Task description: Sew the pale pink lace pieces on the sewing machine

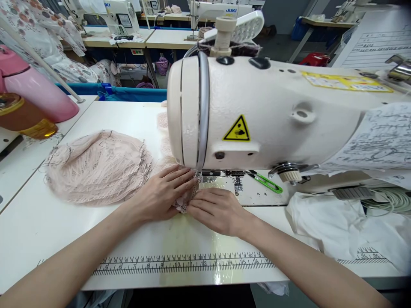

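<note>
My left hand point(163, 192) lies flat with fingers stretched out, pressing a small piece of pale pink lace point(188, 197) onto the white table just in front of the sewing machine head point(257, 115). My right hand point(216, 209) rests beside it, fingers together and flat on the same lace piece, fingertips touching it. The lace runs under the machine's front end, where the needle area is hidden by the head. A stack of pink lace pieces point(98, 167) lies to the left of my left hand.
Green thread snips point(266, 182) lie under the machine arm. White cloth point(340, 226) is heaped at the right. A printed ruler strip point(183, 262) runs along the table's front edge. A pink bottle point(35, 87) stands far left. Other sewing stations stand behind.
</note>
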Available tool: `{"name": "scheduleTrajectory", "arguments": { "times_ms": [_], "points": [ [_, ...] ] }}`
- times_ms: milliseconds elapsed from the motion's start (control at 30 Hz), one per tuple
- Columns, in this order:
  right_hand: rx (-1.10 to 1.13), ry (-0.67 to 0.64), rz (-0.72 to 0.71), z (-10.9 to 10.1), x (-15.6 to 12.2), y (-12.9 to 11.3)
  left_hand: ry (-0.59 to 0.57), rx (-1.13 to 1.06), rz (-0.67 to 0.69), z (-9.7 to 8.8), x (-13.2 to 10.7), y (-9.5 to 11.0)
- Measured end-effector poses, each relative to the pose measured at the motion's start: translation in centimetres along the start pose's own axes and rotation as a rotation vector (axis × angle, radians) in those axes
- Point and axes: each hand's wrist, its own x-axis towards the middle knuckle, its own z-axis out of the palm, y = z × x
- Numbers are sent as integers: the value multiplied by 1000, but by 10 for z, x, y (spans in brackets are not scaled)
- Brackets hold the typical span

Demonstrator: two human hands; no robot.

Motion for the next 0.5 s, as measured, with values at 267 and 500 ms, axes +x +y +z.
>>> {"name": "scheduleTrajectory", "arguments": {
  "times_ms": [267,500],
  "points": [
    [-13,5,7,-1,1,1,-15,23,-28,0,0,0],
    [-32,-10,20,-1,-3,4,-9,54,-46,1,1,4]
  ]
}}
